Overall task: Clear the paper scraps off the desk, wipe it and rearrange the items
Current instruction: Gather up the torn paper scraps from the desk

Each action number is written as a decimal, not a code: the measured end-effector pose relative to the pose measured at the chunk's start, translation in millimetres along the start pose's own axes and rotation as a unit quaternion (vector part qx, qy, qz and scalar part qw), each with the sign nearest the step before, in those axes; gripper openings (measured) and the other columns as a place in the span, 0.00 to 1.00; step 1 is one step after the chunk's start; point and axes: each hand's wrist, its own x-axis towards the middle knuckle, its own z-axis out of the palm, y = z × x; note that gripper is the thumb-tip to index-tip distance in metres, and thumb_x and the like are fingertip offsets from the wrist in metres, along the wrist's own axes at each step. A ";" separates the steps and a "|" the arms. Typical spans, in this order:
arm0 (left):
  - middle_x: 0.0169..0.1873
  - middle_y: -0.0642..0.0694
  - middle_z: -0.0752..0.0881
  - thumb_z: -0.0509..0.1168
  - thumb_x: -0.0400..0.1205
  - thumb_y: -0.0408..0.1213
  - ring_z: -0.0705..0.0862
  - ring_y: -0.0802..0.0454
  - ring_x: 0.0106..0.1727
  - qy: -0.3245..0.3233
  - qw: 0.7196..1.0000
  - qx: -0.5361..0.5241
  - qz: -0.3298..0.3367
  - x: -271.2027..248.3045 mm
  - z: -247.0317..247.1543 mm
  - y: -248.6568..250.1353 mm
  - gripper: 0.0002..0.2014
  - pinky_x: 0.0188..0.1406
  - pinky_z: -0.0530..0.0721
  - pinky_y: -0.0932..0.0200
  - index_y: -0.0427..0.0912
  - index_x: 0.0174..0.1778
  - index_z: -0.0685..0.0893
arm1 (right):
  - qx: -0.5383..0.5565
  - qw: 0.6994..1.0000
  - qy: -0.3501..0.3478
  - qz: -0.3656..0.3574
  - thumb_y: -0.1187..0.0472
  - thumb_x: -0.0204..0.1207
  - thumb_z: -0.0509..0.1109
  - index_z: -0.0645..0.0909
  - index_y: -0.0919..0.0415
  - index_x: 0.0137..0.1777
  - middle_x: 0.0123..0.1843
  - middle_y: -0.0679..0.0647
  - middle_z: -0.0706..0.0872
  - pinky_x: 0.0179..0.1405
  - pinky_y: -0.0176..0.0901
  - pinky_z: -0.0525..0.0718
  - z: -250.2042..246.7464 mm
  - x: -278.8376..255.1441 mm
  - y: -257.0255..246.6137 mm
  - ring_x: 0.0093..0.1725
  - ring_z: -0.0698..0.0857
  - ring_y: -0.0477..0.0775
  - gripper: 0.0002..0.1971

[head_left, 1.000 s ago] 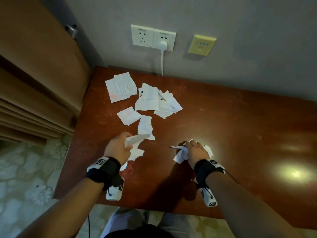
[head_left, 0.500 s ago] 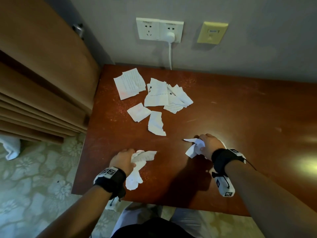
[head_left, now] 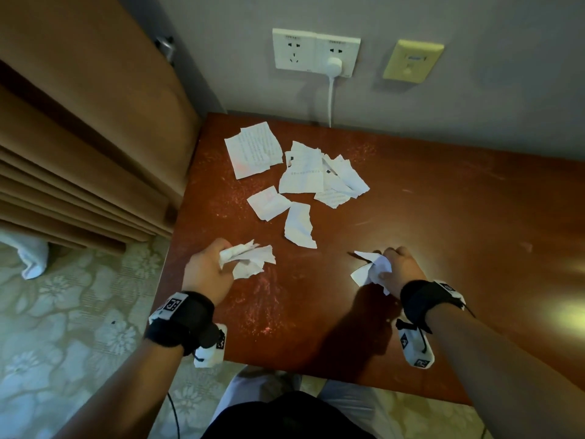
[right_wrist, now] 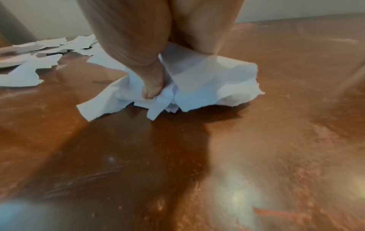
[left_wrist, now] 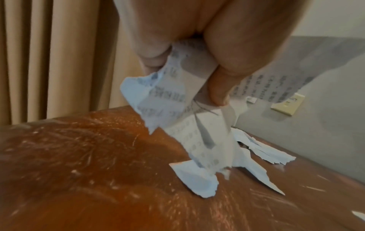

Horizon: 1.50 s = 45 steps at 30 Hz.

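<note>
Red-brown worktop (head_left: 443,217), scuffed and dusty, bright glare patch at its right side. Tan curtain (head_left: 79,137) hangs just beside the worktop's left edge. Patterned floor (head_left: 79,327) left of and in front of the worktop, with a white cloth (head_left: 33,258) lying on it under the curtain hem. Double wall socket (head_left: 316,53) above the worktop's back edge, white plug (head_left: 334,66) in its right half, cord running down behind the worktop. Yellow wall plate (head_left: 411,60) right of the socket.

Loose paper scraps (head_left: 304,175), torn and printed, lie flat on the worktop's back left part, some overlapping.

Left hand (head_left: 207,274) is over the worktop's front left part, fingers and thumb curled round a left bunch of scraps (head_left: 250,258). The printed pieces hang down from the grip; cannot tell if the lowest one touches the worktop.

Right hand (head_left: 400,270) is over the worktop's front middle, fingers and thumb clenched on a right bunch of scraps (head_left: 370,269), crumpled, held low against or just over the worktop; contact unclear.
</note>
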 end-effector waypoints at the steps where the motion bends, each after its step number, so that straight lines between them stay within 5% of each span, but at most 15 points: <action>1: 0.38 0.46 0.85 0.69 0.81 0.35 0.84 0.44 0.40 0.014 1.000 -0.006 -0.009 -2.8 1.0 -3.8 0.08 0.38 0.82 0.54 0.51 0.51 0.78 | 0.005 1.000 -0.002 0.005 0.68 0.77 0.68 0.74 0.61 0.70 0.70 0.55 0.69 0.54 0.39 0.78 -1.1 0.3 -0.8 0.53 0.78 0.54 0.20; 6: 0.47 0.42 0.86 0.68 0.83 0.35 0.81 0.47 0.46 0.085 0.993 -0.049 -0.061 -3.6 20.8 -19.6 0.14 0.46 0.77 0.56 0.42 0.64 0.81 | 0.062 0.998 0.016 0.025 0.67 0.72 0.73 0.70 0.57 0.68 0.56 0.53 0.76 0.43 0.43 0.78 -6.7 5.2 -2.9 0.51 0.79 0.55 0.25; 10: 0.62 0.43 0.86 0.72 0.81 0.36 0.82 0.44 0.62 -0.040 0.998 0.037 -0.037 13.6 50.8 -26.7 0.23 0.58 0.82 0.50 0.47 0.73 0.77 | -0.026 0.998 0.005 0.050 0.62 0.75 0.74 0.74 0.63 0.67 0.65 0.59 0.75 0.50 0.44 0.78 -2.5 7.6 -1.7 0.49 0.76 0.54 0.22; 14: 0.69 0.45 0.80 0.73 0.80 0.38 0.78 0.43 0.70 -0.104 0.988 0.107 -0.033 31.0 66.0 -16.6 0.27 0.67 0.79 0.48 0.50 0.75 0.74 | -0.062 0.994 0.022 0.085 0.55 0.75 0.75 0.73 0.58 0.68 0.67 0.58 0.69 0.63 0.57 0.81 3.8 4.1 1.3 0.66 0.72 0.63 0.23; 20: 0.65 0.48 0.75 0.70 0.82 0.38 0.83 0.47 0.57 -0.114 0.980 0.166 -0.012 41.6 67.3 -13.9 0.15 0.62 0.81 0.54 0.45 0.65 0.83 | -0.029 0.994 -0.010 0.108 0.60 0.77 0.73 0.71 0.58 0.70 0.65 0.62 0.74 0.57 0.57 0.86 1.3 8.6 -6.7 0.55 0.83 0.63 0.23; 26: 0.68 0.49 0.70 0.70 0.82 0.37 0.80 0.50 0.62 -0.100 0.982 0.157 0.022 35.7 69.4 -16.3 0.20 0.64 0.80 0.55 0.48 0.70 0.77 | -0.066 0.993 -0.025 0.097 0.59 0.79 0.70 0.73 0.59 0.68 0.55 0.57 0.82 0.47 0.50 0.87 -9.5 -2.7 -18.1 0.46 0.81 0.55 0.19; 31: 0.65 0.50 0.78 0.69 0.82 0.40 0.80 0.51 0.65 -0.104 0.977 0.182 0.025 39.7 68.6 -15.7 0.21 0.61 0.80 0.55 0.51 0.71 0.73 | -0.074 0.995 -0.068 -0.003 0.58 0.78 0.71 0.75 0.56 0.73 0.68 0.56 0.81 0.60 0.44 0.81 -26.4 -0.8 -80.4 0.61 0.81 0.56 0.22; 34: 0.62 0.51 0.82 0.68 0.83 0.42 0.81 0.50 0.63 -0.117 0.972 0.203 0.028 40.3 65.7 -13.2 0.17 0.59 0.80 0.55 0.52 0.68 0.75 | -0.072 0.988 -0.100 -0.090 0.57 0.79 0.69 0.78 0.54 0.62 0.65 0.55 0.80 0.62 0.45 0.80 -29.5 8.6 -139.1 0.61 0.81 0.55 0.13; 36: 0.58 0.51 0.84 0.67 0.83 0.43 0.83 0.49 0.61 -0.138 0.967 0.213 0.028 41.3 60.9 -10.4 0.12 0.57 0.80 0.54 0.51 0.63 0.79 | -0.112 0.976 -0.100 -0.156 0.58 0.80 0.68 0.77 0.57 0.66 0.72 0.54 0.72 0.63 0.45 0.78 -25.9 21.1 -171.8 0.65 0.80 0.59 0.15; 39: 0.52 0.50 0.84 0.65 0.84 0.42 0.83 0.49 0.55 -0.163 0.966 0.198 0.029 46.3 46.7 -4.4 0.06 0.54 0.82 0.54 0.50 0.56 0.82 | -0.164 0.967 -0.113 -0.157 0.63 0.77 0.71 0.70 0.55 0.75 0.81 0.52 0.58 0.66 0.51 0.81 -12.5 42.3 -203.0 0.67 0.79 0.64 0.27; 42: 0.43 0.53 0.82 0.65 0.84 0.38 0.82 0.52 0.49 -0.112 0.984 0.132 0.028 54.7 19.3 4.0 0.02 0.52 0.84 0.52 0.51 0.48 0.81 | -0.234 0.947 -0.180 -0.130 0.62 0.79 0.68 0.59 0.54 0.81 0.80 0.56 0.62 0.68 0.58 0.79 3.3 46.0 -206.1 0.71 0.76 0.67 0.33; 45: 0.47 0.49 0.86 0.69 0.82 0.40 0.85 0.47 0.52 -0.043 0.996 0.072 0.039 71.0 -4.8 19.3 0.08 0.53 0.86 0.46 0.52 0.56 0.82 | -0.227 0.951 -0.116 -0.173 0.65 0.79 0.67 0.64 0.56 0.80 0.79 0.55 0.65 0.65 0.55 0.79 15.0 38.3 -187.0 0.70 0.77 0.65 0.29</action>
